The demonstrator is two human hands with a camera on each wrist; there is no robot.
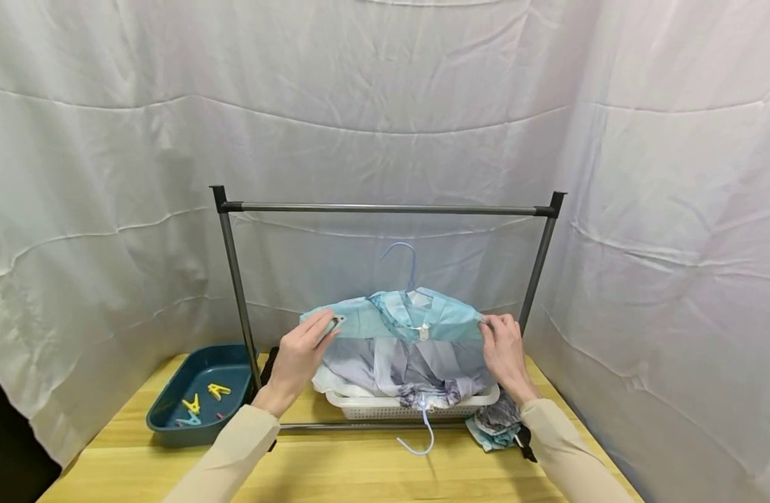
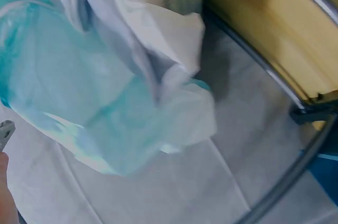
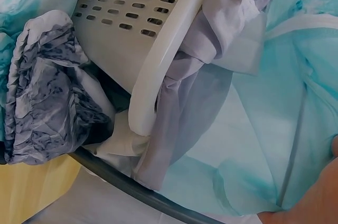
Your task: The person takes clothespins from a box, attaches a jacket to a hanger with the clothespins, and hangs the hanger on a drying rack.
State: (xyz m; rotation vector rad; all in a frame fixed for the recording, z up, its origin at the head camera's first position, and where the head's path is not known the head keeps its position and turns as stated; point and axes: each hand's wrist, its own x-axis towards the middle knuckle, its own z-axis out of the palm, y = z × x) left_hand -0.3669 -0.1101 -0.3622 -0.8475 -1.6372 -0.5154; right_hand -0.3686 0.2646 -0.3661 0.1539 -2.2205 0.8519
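A sheer turquoise garment [image 1: 360, 320] with a zip at its neck hangs on a blue hanger [image 1: 413, 269], whose hook points up. My left hand [image 1: 299, 360] pinches a small pale clothespin [image 1: 337, 322] beside the garment's left shoulder. In the left wrist view the clothespin [image 2: 6, 130] shows apart from the cloth. With thumb and fingers, my right hand [image 1: 506, 353] pinches the garment's right shoulder end. Below it, a pale lavender garment [image 1: 360, 360] lies over a white basket [image 1: 394, 411]. A second hanger [image 1: 430, 436] sticks out at its collar, hook downward.
A metal clothes rack [image 1: 385, 208] stands around the basket. On the left, a dark teal basin [image 1: 165, 398] holds yellow clothespins [image 1: 218, 390] and a blue one [image 1: 190, 419]. Grey and turquoise cloth [image 1: 498, 423] lies bunched right of the basket on the wooden table [image 1: 335, 468].
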